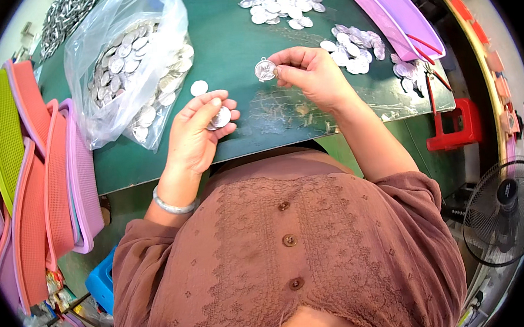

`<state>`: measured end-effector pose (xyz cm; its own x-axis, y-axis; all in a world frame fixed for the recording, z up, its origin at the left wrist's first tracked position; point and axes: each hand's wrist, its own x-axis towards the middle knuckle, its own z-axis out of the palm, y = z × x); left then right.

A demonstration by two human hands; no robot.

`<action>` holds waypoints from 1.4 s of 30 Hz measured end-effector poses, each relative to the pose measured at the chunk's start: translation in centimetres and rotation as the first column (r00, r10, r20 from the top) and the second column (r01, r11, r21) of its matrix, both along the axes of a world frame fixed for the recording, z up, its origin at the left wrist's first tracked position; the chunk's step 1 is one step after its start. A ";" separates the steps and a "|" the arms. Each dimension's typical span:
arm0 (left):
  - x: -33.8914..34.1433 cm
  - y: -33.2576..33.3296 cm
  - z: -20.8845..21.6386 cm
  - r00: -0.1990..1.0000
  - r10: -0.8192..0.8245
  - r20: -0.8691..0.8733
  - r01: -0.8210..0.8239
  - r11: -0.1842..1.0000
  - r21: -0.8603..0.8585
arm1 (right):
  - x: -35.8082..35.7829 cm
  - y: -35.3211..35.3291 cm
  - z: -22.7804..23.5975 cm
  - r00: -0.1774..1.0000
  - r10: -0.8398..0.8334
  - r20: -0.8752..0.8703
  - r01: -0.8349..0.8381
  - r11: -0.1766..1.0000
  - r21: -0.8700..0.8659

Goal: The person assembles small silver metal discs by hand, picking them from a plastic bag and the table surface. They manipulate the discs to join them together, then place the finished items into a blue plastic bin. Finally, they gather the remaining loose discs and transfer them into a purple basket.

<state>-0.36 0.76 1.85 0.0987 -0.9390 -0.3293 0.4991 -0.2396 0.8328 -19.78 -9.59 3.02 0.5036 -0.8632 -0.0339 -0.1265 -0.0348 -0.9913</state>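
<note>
I see the right hand [312, 78] pinching a round silver medallion [264, 70] by its three-o'clock edge, its small loop [264, 59] at twelve; it sits at two o'clock from the farther left hand [192, 135], which clasps silver discs [223, 116] under its thumb.

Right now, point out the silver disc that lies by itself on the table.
It's the disc just beyond the left hand, beside the clear bag: it lies singly, while the others are heaped, bagged or held.

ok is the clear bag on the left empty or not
Not empty: the clear bag holds a heap of silvery discs, visible inside.
</note>
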 end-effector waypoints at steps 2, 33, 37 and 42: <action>0.2 0.0 -0.3 1.000 -0.015 -0.006 0.015 1.000 -0.014 | -0.9 -0.3 0.0 0.999 -0.036 0.032 0.035 0.999 0.020; 1.1 0.5 -0.9 1.000 -0.021 0.009 0.022 1.000 -0.017 | -3.4 0.1 0.4 0.960 -0.279 0.022 0.096 0.256 -0.962; 0.5 0.4 -0.5 0.998 -0.057 -0.014 0.057 0.998 -0.018 | -2.9 0.7 0.5 0.966 -0.259 0.022 0.099 0.290 -0.952; -2.3 -0.4 1.2 0.988 -0.149 0.046 0.149 0.989 -0.002 | -0.8 2.7 0.3 0.992 -0.115 0.058 0.110 0.521 -0.846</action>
<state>-2.63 0.34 3.04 -0.0278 -0.9461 -0.3226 0.4198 -0.3039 0.8552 -20.62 -6.93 3.32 0.4020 -0.5366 0.7419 -0.1954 -0.8419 -0.5030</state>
